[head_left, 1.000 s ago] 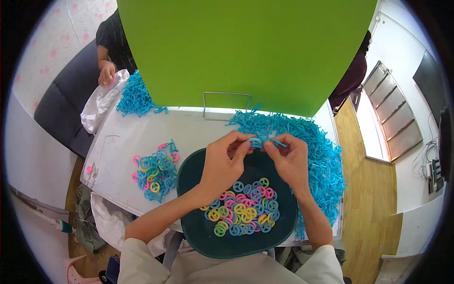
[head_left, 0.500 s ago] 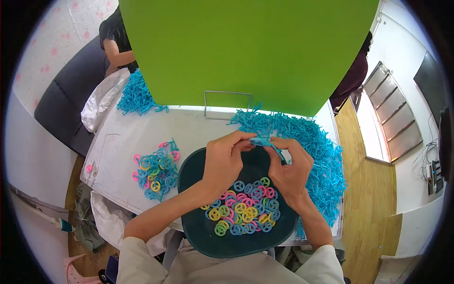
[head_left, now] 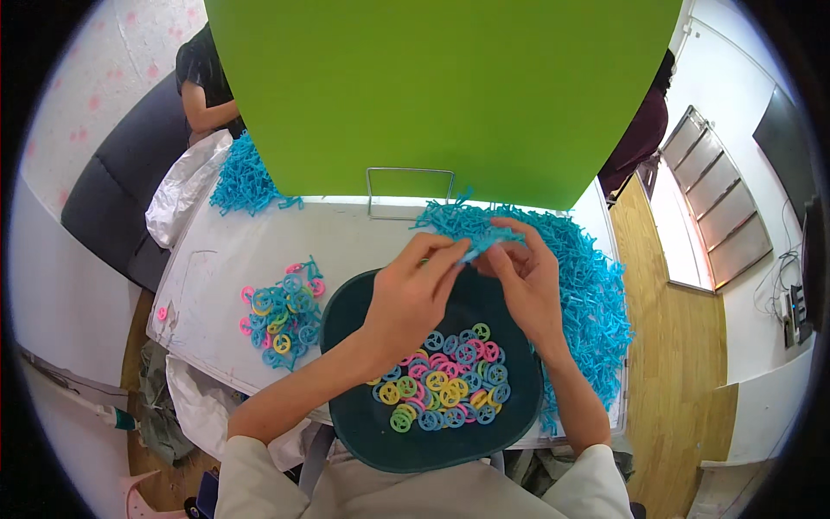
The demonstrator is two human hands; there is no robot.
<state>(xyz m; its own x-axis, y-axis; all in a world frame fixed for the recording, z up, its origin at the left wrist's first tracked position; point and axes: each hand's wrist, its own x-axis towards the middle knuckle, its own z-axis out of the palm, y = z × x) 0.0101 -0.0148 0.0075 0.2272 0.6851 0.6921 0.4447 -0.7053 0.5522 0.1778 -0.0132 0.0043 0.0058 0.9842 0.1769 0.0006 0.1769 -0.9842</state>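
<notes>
Above the far rim of a dark green basin (head_left: 346, 424), my two hands meet at a small light-blue plastic piece (head_left: 475, 249), blurred by motion. My left hand (head_left: 413, 290) pinches its near end between thumb and fingertips. Curled round its other side, my right hand (head_left: 532, 290) has its thumb and fingers on the piece; the exact contact is smeared. Inside the basin lie many small plastic wheels (head_left: 445, 385) in pink, yellow, green and blue. Just beyond and right of my hands spreads a large heap of blue plastic pieces (head_left: 588, 303).
Left of the basin, wheels joined to blue pieces form a small pile (head_left: 284, 311) on the white table (head_left: 207, 303). A green panel (head_left: 441, 95) stands behind a metal wire frame (head_left: 369, 195). Another person's arm (head_left: 207, 112) shows at the far left, near a second blue heap (head_left: 245, 182).
My right hand has rolled, its fingers lifting over the blue piece while its thumb moves in. My left hand has shifted slightly left and turned. The wheels in the basin look unchanged.
</notes>
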